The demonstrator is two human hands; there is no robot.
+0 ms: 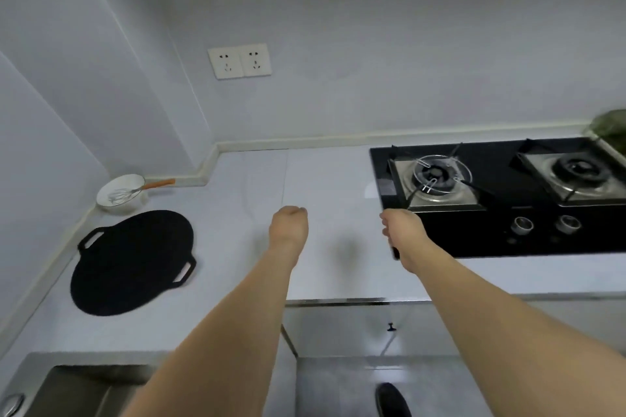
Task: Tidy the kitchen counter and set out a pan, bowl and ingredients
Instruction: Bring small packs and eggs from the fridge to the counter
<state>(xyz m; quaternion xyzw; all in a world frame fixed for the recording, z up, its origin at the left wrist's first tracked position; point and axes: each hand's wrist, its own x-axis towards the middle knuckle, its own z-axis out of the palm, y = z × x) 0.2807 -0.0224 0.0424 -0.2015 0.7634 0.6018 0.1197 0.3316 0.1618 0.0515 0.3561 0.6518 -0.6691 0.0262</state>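
Black tool (pixel 395 251) gripped in right hand (pixel 403 230), arm outstretched beside stove (pixel 501 196). Left hand (pixel 289 223) extended over counter (pixel 325 179), fingers curled, holding nothing.

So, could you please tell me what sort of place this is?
Most likely a home kitchen: a two-burner gas hob set into a white counter, a steel sink at the near left, and a black pan set out.

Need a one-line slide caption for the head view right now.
Right hand grips a black utensil at the gas stove; left hand curled, holding nothing.
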